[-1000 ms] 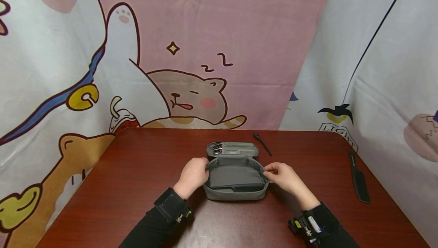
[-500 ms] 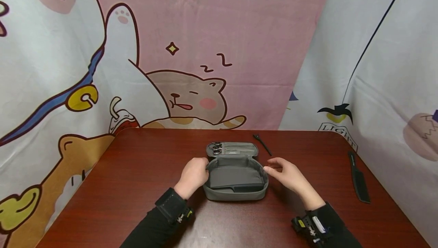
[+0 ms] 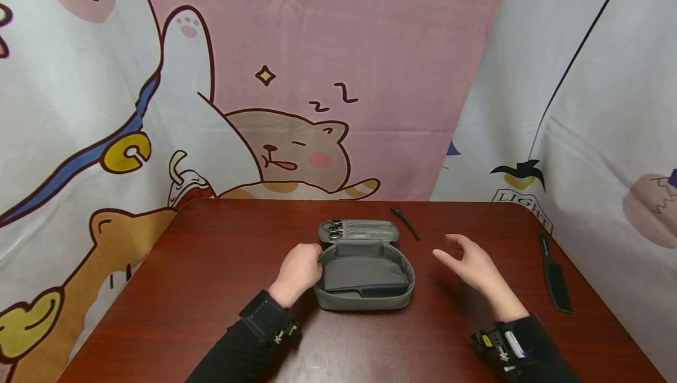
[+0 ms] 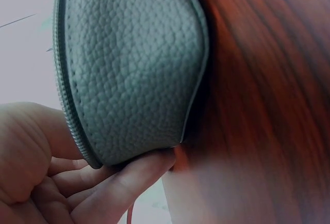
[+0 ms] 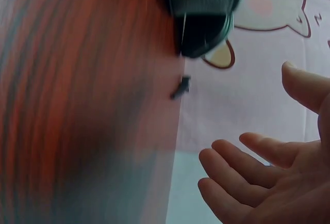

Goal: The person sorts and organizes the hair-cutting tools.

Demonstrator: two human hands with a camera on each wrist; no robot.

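A grey pebbled-leather zip pouch (image 3: pixel 364 280) lies open at the middle of the dark red wooden table (image 3: pixel 201 289), its lid (image 3: pixel 358 230) folded back flat on the far side. Silver scissors (image 3: pixel 335 229) sit tucked in the lid's left end, and a dark flat insert fills the main compartment. The left hand (image 3: pixel 298 270) grips the pouch's left end: in the left-wrist view its fingers (image 4: pixel 129 180) curl under the rounded wall just below the zip teeth, with the thumb side against the rim. The right hand (image 3: pixel 475 265) hangs just above the table to the right of the pouch, apart from it, palm turned inward, fingers (image 5: pixel 242 157) loosely spread and holding nothing. Beyond that hand, near the lid's right corner, lies a thin black hair clip (image 3: pixel 405 222). A black comb (image 3: pixel 553 274) rests well apart near the table's right edge. Cartoon-printed cloth (image 3: pixel 296 77) hangs behind the table.
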